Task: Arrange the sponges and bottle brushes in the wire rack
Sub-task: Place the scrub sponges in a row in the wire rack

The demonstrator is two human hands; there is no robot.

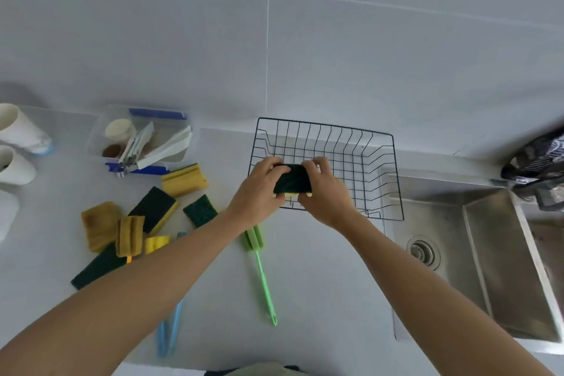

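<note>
The sponge (292,179) is dark green on top with a thin yellow strip along its near edge. Both hands hold it by its ends: the left hand (259,189) squeezes the left end and the right hand (325,192) squeezes the right end. It sits up in the air over the near left part of the wire rack (378,174), which is made of thin black wires. More sponges (154,208) and a green bottle brush (259,266) lie on the smooth grey counter (320,284).

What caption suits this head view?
Both hands, left hand and right hand, hold a green-and-yellow sponge over the near edge of the wire rack.
</note>
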